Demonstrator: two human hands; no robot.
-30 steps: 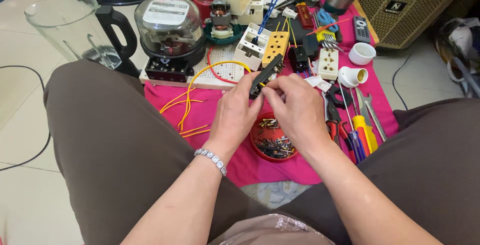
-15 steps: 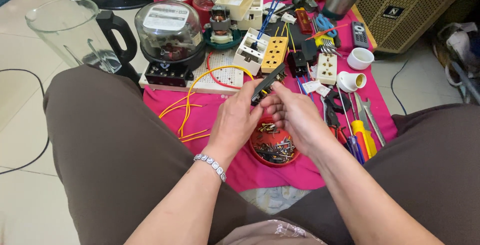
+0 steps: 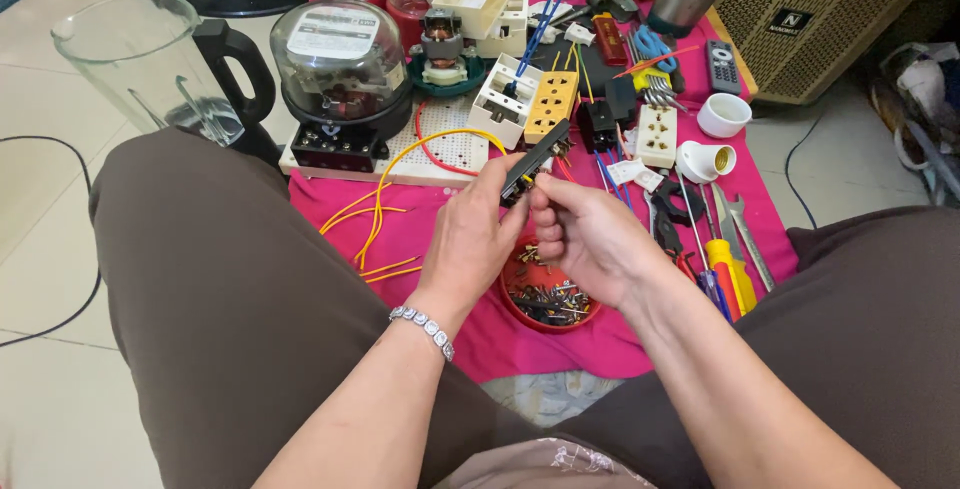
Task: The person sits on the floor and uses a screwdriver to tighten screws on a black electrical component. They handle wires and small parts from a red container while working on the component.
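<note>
Your left hand (image 3: 478, 234) pinches a slim black switch part (image 3: 534, 160) at its lower end, and your right hand (image 3: 590, 239) closes its fingertips on the same piece. You hold it above the red dish of screws (image 3: 545, 299) on the pink cloth (image 3: 340, 199).

Seated on the floor, knees spread around a pink cloth (image 3: 470, 344). Left hand (image 3: 470, 239) and right hand (image 3: 590, 239) together gripping a black tool (image 3: 535, 159) above a red bowl of screws (image 3: 548, 301). Yellow wires (image 3: 385, 214) near the cloth's left edge, screwdrivers (image 3: 722, 267) by its right edge, glass-domed meter (image 3: 340, 64) and orange socket (image 3: 553, 104) toward the far edge.
</note>
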